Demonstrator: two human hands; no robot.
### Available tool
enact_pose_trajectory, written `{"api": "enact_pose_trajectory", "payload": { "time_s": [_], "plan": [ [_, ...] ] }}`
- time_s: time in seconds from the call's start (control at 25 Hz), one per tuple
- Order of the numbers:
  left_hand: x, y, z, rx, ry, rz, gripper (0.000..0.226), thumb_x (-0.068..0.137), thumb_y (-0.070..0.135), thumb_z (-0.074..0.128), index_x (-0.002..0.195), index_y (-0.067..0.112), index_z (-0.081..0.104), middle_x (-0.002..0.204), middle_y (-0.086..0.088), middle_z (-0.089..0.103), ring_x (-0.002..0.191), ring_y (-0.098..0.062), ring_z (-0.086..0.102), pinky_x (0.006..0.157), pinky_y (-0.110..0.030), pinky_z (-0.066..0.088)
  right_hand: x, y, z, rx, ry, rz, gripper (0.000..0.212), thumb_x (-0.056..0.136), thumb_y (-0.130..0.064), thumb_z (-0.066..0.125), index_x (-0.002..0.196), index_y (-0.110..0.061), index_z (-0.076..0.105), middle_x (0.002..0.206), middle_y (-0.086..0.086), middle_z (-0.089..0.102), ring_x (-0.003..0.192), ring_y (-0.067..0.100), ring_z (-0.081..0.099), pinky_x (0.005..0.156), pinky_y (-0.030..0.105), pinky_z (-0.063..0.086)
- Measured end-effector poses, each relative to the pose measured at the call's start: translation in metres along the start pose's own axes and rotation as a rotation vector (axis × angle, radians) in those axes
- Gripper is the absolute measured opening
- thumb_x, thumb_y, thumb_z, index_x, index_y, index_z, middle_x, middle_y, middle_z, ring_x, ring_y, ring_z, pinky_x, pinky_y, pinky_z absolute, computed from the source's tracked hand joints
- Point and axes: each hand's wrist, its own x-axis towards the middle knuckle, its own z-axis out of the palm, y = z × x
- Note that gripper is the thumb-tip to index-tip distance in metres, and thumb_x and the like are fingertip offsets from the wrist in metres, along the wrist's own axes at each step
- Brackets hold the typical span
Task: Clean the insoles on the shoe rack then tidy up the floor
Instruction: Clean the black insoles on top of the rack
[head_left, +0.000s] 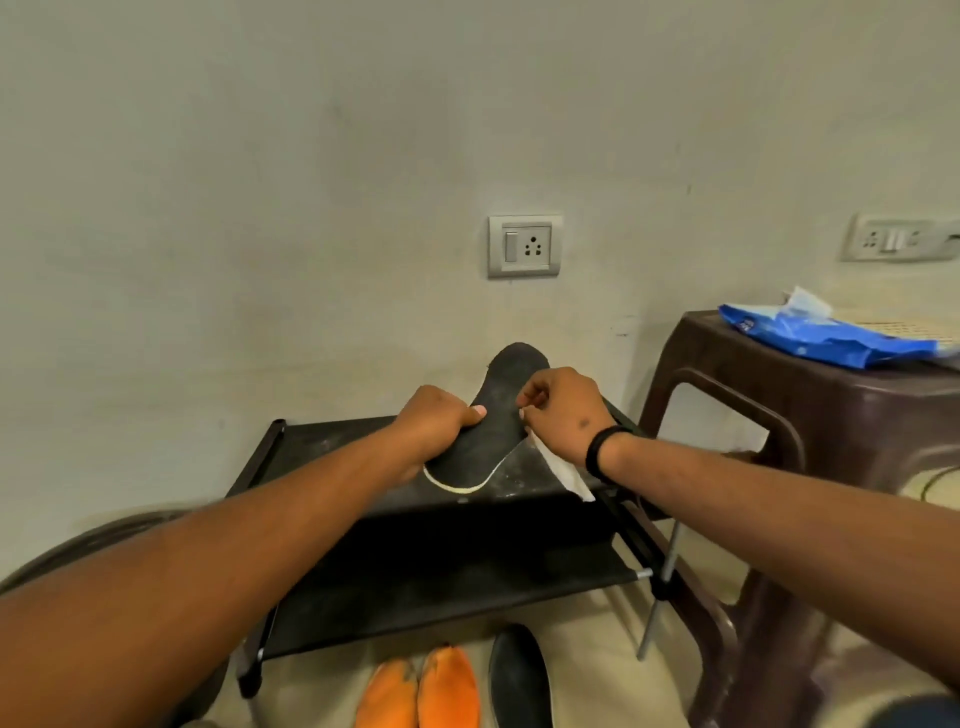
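A black insole (493, 415) with a pale heel edge is held tilted above the top shelf of the black shoe rack (332, 447). My left hand (434, 423) grips its left side, thumb on top. My right hand (563, 410) pinches a white wipe (563, 470) against the insole's right edge; the wipe hangs down below the hand. On the floor in front of the rack lie two orange insoles (421, 691) and another black insole (519, 675).
A brown plastic stool (769, 395) stands right of the rack, with a blue pack of wipes (826, 338) on it. A wall with a socket (524, 246) is behind. A dark curved object (93, 540) sits at the lower left.
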Motion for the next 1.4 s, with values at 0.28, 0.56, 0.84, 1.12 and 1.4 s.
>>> {"api": "enact_pose_trajectory", "payload": {
  "time_s": [0.28, 0.56, 0.84, 1.12, 1.4],
  "plan": [
    [-0.099, -0.015, 0.059, -0.25, -0.235, -0.227, 0.025, 0.093, 0.026, 0.068, 0.099, 0.002, 0.07, 0.081, -0.011, 0.07, 0.066, -0.023, 0.065, 0.058, -0.03, 0.048, -0.077, 0.035, -0.071, 0.188, -0.269, 0.322, 0.003, 0.075, 0.003, 0.075, 0.078, 0.001, 0.075, 0.065, 0.008, 0.072, 0.065, 0.022, 0.07, 0.074, 0.037, 0.06],
    [-0.152, -0.078, 0.132, -0.241, -0.346, -0.528, 0.015, 0.088, 0.023, 0.071, 0.086, 0.011, 0.063, 0.063, -0.006, 0.059, 0.049, -0.015, 0.052, 0.045, -0.018, 0.037, -0.133, 0.075, -0.054, 0.0, -0.867, 0.295, 0.007, 0.08, 0.005, 0.071, 0.085, 0.006, 0.074, 0.081, 0.017, 0.074, 0.074, 0.029, 0.069, 0.082, 0.043, 0.06],
    [-0.127, -0.167, 0.235, -0.418, -0.315, -0.741, 0.02, 0.103, 0.02, 0.05, 0.084, 0.015, 0.051, 0.064, -0.001, 0.045, 0.049, -0.011, 0.045, 0.042, -0.02, 0.03, -0.162, 0.124, 0.018, -0.523, -0.91, 0.103, 0.021, 0.087, 0.001, 0.055, 0.098, -0.006, 0.072, 0.096, 0.008, 0.073, 0.089, 0.021, 0.068, 0.08, 0.031, 0.056],
    [-0.082, -0.243, 0.288, -0.238, -0.244, -0.696, 0.016, 0.096, 0.016, 0.066, 0.096, 0.001, 0.06, 0.063, -0.007, 0.055, 0.043, -0.013, 0.049, 0.038, -0.02, 0.04, -0.28, 0.208, 0.133, -0.463, -0.779, 0.446, 0.06, 0.098, -0.037, 0.045, 0.148, -0.021, 0.016, 0.154, 0.003, 0.033, 0.131, 0.023, 0.041, 0.111, 0.039, 0.037],
    [-0.051, -0.284, 0.314, -0.151, -0.199, -0.653, 0.013, 0.085, 0.012, 0.078, 0.086, 0.003, 0.069, 0.074, -0.015, 0.073, 0.059, -0.021, 0.072, 0.061, -0.032, 0.061, -0.139, 0.238, 0.143, -0.38, -0.595, 0.722, 0.037, 0.078, -0.005, 0.073, 0.114, -0.005, 0.064, 0.118, 0.015, 0.064, 0.107, 0.031, 0.063, 0.091, 0.037, 0.054]
  ]
}}
